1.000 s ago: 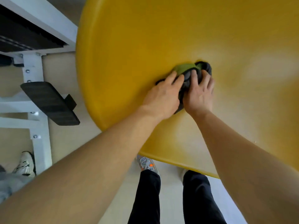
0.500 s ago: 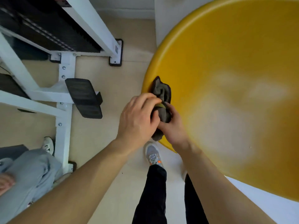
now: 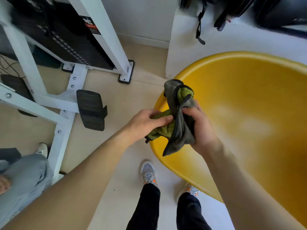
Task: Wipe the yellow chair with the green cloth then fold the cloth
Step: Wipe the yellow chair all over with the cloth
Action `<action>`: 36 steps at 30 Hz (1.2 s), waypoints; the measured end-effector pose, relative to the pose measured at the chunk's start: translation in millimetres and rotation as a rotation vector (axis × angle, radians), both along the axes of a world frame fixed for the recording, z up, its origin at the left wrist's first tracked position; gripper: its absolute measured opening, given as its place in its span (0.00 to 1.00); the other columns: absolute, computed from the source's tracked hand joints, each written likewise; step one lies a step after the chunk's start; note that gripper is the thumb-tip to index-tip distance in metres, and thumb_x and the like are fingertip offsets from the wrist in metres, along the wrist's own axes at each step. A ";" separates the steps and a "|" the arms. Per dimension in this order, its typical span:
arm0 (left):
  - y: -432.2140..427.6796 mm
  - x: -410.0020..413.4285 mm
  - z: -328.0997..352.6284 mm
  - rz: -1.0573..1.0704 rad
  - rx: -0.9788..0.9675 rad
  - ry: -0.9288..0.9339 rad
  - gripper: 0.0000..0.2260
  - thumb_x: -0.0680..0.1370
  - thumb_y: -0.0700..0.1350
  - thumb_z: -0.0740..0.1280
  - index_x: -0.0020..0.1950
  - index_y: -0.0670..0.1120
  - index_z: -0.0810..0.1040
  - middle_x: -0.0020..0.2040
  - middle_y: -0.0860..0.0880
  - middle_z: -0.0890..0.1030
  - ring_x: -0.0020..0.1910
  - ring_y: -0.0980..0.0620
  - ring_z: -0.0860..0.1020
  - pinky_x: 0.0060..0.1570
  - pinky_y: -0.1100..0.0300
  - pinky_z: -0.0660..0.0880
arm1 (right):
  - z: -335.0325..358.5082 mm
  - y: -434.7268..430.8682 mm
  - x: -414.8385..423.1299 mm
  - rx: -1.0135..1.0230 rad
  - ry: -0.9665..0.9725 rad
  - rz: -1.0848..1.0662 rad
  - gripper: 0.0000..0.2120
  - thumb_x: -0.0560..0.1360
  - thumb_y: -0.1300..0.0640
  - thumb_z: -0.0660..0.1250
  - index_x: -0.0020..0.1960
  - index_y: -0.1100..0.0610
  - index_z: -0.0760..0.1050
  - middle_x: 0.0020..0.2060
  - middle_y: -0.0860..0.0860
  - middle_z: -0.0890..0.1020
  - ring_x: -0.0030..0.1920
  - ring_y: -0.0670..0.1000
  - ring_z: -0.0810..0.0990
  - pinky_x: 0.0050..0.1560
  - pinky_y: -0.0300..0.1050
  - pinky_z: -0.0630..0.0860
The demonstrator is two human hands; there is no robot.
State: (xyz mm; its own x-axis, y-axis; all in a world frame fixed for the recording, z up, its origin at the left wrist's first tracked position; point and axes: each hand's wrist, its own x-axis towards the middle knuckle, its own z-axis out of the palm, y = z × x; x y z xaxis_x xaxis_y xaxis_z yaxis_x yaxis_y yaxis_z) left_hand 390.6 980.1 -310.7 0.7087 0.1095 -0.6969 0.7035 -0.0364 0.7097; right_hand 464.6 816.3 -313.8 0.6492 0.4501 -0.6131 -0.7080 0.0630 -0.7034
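**Cloth held in both hands at the chair rim**

1. Cloth: green on one face, grey on the other, with a dark edge binding. It is bunched and unfolded. It sits between the two hands, in front of the near-left rim of the yellow chair. One loose end stands above the hands and one grey corner hangs below them. Contact between the cloth and the chair cannot be confirmed.

2. Left hand: the fingers and thumb are curled and pinch the green face of the cloth from the left side.

3. Right hand: the fingers are wrapped round the grey face of the cloth, thumb on top.

4. Chair: a wide, smooth shell seat that fills the right of the view. Pale reflections lie on its surface.

5. Surroundings: the person stands on a beige floor in black trousers and grey shoes. A white metal frame with a black pedal stands to the left. A second person's grey trouser leg shows at the lower left.
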 end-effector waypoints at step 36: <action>-20.4 110.7 -59.3 -0.149 1.002 -0.367 0.22 0.80 0.58 0.64 0.68 0.46 0.72 0.59 0.44 0.78 0.55 0.42 0.78 0.51 0.53 0.73 | -76.2 -51.5 202.7 -1.326 -1.363 0.181 0.23 0.84 0.46 0.49 0.75 0.52 0.64 0.76 0.57 0.65 0.76 0.60 0.62 0.76 0.62 0.54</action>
